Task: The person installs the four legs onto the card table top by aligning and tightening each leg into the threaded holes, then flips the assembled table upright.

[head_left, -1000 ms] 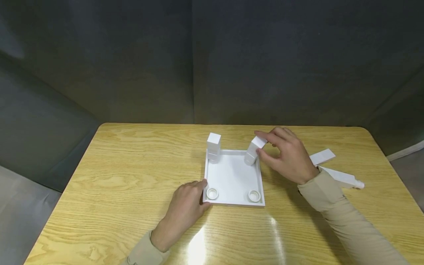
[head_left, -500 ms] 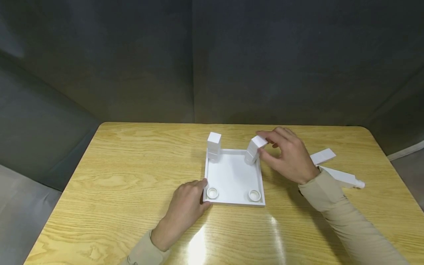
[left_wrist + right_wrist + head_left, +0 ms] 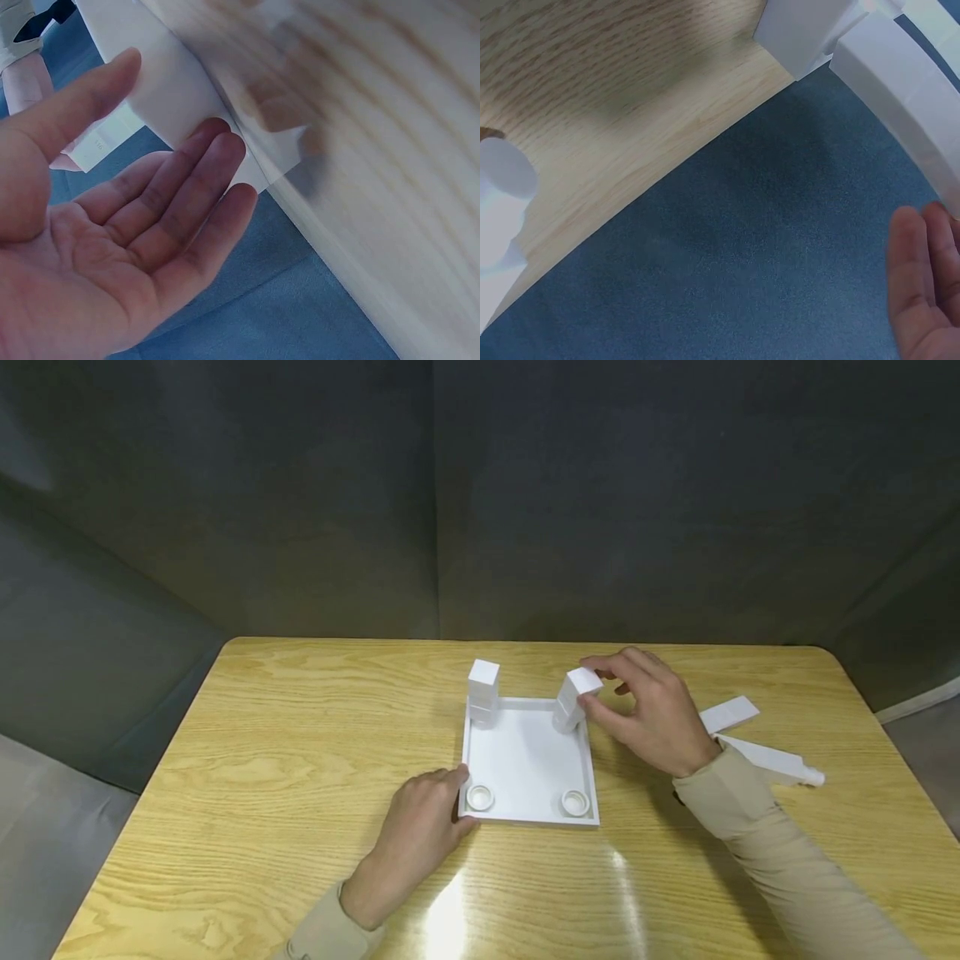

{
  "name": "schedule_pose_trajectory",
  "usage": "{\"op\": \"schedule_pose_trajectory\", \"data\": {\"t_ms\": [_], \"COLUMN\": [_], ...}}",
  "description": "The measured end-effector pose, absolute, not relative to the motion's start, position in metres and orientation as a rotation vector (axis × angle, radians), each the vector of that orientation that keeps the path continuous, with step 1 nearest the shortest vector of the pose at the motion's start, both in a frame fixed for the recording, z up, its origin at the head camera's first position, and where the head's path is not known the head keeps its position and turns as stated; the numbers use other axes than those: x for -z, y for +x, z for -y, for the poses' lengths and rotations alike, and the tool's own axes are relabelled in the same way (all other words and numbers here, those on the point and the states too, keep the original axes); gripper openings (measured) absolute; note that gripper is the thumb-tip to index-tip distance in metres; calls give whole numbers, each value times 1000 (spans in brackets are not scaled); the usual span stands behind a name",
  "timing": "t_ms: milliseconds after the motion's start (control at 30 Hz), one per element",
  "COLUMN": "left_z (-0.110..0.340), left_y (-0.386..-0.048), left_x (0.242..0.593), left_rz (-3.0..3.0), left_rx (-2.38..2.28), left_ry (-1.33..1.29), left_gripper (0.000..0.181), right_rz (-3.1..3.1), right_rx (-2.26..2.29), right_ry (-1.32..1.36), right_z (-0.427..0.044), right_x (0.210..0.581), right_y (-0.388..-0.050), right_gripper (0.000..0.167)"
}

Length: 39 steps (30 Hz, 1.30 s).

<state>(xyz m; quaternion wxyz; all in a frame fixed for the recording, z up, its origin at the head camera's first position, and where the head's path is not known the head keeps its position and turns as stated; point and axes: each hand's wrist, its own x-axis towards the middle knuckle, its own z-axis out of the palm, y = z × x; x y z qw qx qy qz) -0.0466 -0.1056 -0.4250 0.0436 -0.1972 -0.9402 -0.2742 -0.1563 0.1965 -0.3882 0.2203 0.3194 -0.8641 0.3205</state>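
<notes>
A square white tray-like panel (image 3: 528,768) lies on the table, its raised rim facing up. Round sockets, such as the near-left one (image 3: 480,798) and near-right one (image 3: 575,803), sit in its front corners. One square white leg (image 3: 483,693) stands upright at the back-left corner. At the back-right corner another white leg (image 3: 572,700) leans outward to the right; my right hand (image 3: 652,710) pinches its top between thumb and fingers. My left hand (image 3: 420,818) holds the panel's near-left corner, thumb at the front edge, fingers along the left side.
To the right, partly behind the right wrist, lie two loose white legs: a farther one (image 3: 729,714) and a nearer one (image 3: 783,764) with a round stepped end. The wooden table (image 3: 285,735) ends at a dark curtain (image 3: 300,527) behind.
The right hand and the leaning leg's top shift only very slightly. The left hand stays at the panel's corner.
</notes>
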Motion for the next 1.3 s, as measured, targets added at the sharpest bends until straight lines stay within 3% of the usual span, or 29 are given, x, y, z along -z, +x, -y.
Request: {"op": "schedule_pose_trajectory", "data": {"t_ms": [1300], "left_z": [105], "left_y": [-48], "left_x": [425], "left_rz": [2882], "left_rx": [853], "left_ry": [-612], "left_gripper": [62], "right_rz": [2453], "right_rx": [-942], "right_ry": [817], "right_z": [-192], "right_x": [391], "right_y": [-159], "right_gripper": [37]}}
